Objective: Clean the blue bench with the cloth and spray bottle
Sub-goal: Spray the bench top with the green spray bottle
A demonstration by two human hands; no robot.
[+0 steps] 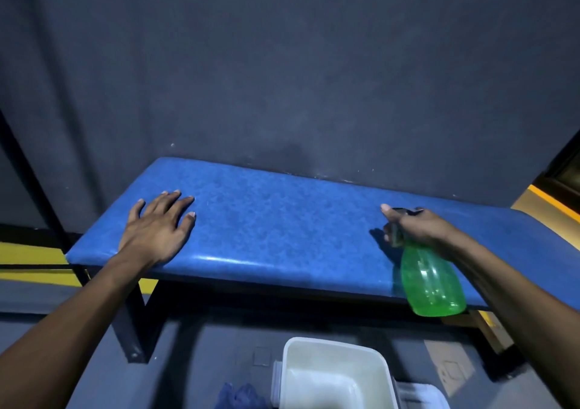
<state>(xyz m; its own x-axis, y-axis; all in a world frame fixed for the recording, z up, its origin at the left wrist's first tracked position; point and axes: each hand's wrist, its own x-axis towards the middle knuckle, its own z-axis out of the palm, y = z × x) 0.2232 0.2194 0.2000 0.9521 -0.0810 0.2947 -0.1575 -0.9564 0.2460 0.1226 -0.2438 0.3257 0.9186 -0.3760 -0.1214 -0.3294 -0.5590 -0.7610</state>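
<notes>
Head view, items listed. Blue bench: padded top against a dark wall. Your left hand: flat on its left end, fingers spread. Your right hand: fingers wrapped around the green spray bottle over the bench's front edge. White tub on the floor below, contents not discernible. Blue cloth just left of it.

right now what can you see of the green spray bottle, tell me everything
The spray bottle has a translucent green plastic body, rounded and widening toward its base, with a dark trigger head. The right hand grips its neck and head, forefinger stretched forward over the top. It hangs tilted, base toward the camera, over the front edge of the blue bench near its right end; whether it touches the bench is unclear. Its liquid level cannot be told.
</notes>
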